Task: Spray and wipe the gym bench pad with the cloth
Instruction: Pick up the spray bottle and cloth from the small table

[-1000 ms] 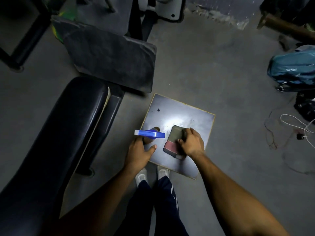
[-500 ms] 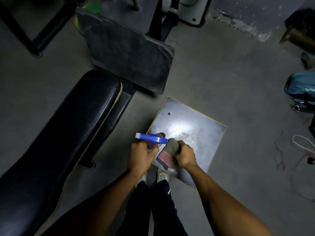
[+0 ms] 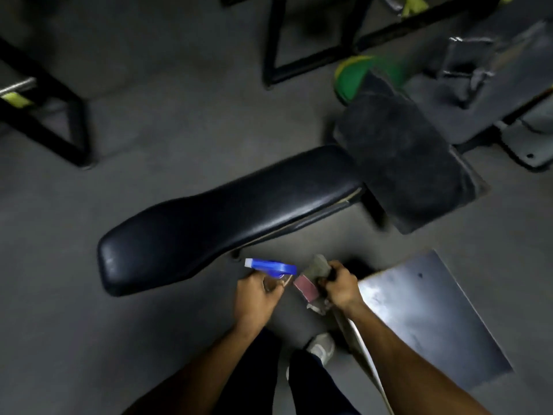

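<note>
The black padded gym bench pad [image 3: 227, 223] runs from lower left to the middle right of the head view. My left hand [image 3: 257, 295] grips a spray bottle with a blue trigger head [image 3: 270, 267], its nozzle pointing left, just below the pad's near edge. My right hand [image 3: 339, 287] is closed on a bunched cloth [image 3: 311, 281], grey-green with a red patch, held beside the bottle and above the floor. Most of the bottle's body is hidden by my fingers.
A square grey metal plate [image 3: 425, 319] lies at lower right by my right arm. A worn grey seat pad [image 3: 404, 163] adjoins the bench at the right. Black machine frames [image 3: 59, 121] stand at the back and left. My shoes [image 3: 321, 348] are below my hands.
Both hands have lifted off the metal plate with the bottle and the cloth. The view has swung left, so the bench now lies across the middle and the plate sits at the right.
</note>
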`<state>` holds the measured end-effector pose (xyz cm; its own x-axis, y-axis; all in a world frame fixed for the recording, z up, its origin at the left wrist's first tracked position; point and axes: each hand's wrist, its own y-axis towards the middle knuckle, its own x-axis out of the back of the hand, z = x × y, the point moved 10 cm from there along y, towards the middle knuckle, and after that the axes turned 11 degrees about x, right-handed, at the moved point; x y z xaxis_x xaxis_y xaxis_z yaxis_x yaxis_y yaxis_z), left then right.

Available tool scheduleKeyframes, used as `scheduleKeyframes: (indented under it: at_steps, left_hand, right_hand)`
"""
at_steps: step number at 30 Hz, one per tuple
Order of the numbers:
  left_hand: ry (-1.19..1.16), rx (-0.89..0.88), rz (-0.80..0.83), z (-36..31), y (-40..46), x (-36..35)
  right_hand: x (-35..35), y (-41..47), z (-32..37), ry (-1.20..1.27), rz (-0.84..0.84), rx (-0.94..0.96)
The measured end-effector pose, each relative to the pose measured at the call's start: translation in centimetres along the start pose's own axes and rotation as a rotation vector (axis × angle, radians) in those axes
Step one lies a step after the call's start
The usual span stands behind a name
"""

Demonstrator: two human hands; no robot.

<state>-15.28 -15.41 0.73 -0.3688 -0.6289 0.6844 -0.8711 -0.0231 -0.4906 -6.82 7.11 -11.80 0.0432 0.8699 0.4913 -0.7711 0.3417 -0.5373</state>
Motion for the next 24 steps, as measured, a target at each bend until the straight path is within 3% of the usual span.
scheduleKeyframes:
  at_steps: [5, 13, 17, 24]
  left_hand:
    - [-0.118, 0.167, -0.121, 7.2, 3.8, 9.4]
    - [-0.224, 0.355, -0.165, 16.5, 10.1, 20.7]
    - [-0.235, 0.438, -0.188, 21.4, 13.0, 24.0]
    - [-0.198, 0.385, -0.204, 25.7, 17.0, 28.1]
  right_hand:
    - [-7.5, 4.4, 11.4, -0.081, 0.148, 0.151]
    - [-22.5, 12.0, 25.2, -0.183, 0.281, 0.264]
    - [-30.4, 15.3, 29.3, -0.232, 0.365, 0.281]
    - [-39.4, 18.3, 33.0, -0.308, 0.486, 0.276]
